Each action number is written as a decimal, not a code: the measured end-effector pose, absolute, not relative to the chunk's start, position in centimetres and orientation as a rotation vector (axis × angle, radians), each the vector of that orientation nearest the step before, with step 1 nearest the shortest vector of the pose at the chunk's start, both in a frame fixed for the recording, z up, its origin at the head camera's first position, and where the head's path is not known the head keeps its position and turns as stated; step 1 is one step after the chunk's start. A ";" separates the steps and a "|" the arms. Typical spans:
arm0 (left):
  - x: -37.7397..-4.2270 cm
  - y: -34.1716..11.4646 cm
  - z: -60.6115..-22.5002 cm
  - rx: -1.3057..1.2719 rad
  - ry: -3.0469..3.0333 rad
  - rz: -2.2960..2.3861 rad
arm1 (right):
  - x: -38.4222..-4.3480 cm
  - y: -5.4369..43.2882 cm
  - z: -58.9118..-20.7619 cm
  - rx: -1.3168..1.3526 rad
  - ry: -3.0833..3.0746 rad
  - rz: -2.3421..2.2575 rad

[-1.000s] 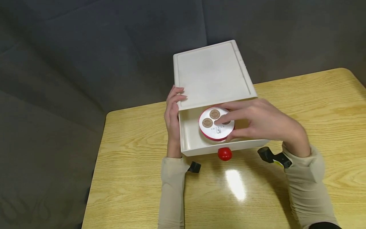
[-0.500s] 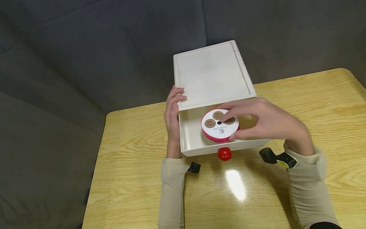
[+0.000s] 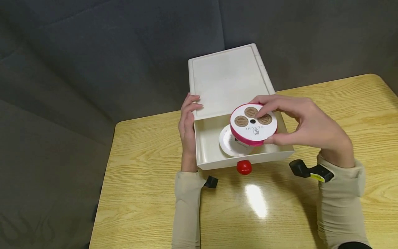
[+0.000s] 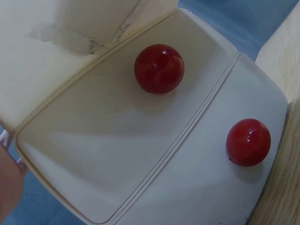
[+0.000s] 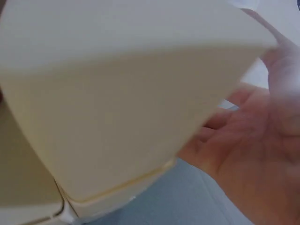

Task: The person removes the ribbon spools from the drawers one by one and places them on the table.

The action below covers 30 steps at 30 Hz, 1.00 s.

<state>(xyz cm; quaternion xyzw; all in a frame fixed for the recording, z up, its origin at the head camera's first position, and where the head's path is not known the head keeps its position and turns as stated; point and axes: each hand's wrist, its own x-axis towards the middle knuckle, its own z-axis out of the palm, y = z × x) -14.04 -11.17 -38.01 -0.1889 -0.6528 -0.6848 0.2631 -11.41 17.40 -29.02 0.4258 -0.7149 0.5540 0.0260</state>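
Note:
My right hand (image 3: 306, 117) grips a ribbon spool (image 3: 253, 124) by its rim. The spool has a white face, brown circles, a dark centre hole and a pink-red edge, and is tilted above the drawer. A second, white spool (image 3: 228, 143) lies in the pulled-out drawer (image 3: 206, 138), partly hidden by the held one. My left hand (image 3: 188, 128) holds the left side of the white drawer cabinet (image 3: 230, 81), fingertips bent over its top edge. In the right wrist view, the right palm (image 5: 258, 150) shows beside the cabinet; the gripped spool is mostly out of sight.
A red round knob (image 3: 244, 167) sticks out from the drawer front. Two more red knobs, an upper knob (image 4: 159, 69) and a lower knob (image 4: 248, 142), show on closed fronts in the left wrist view. The wooden table (image 3: 146, 166) meets a dark curtain (image 3: 124, 52) behind.
My right hand has lifted the ribbon spool up and to the right, out of the drawer, uncovering the white spool beneath. The left hand and the cabinet have stayed still.

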 end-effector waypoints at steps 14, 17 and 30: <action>-14.1 -11.2 -38.0 -0.521 -1.759 -1.847 | -11.6 17.9 -29.2 1.153 -1.776 2.057; -14.0 -11.2 -38.0 -0.518 -1.758 -1.849 | -11.5 17.6 -29.1 1.029 -1.694 2.088; -14.2 -11.2 -37.9 -0.528 -1.750 -1.856 | -12.6 18.2 -29.0 0.525 -1.447 2.135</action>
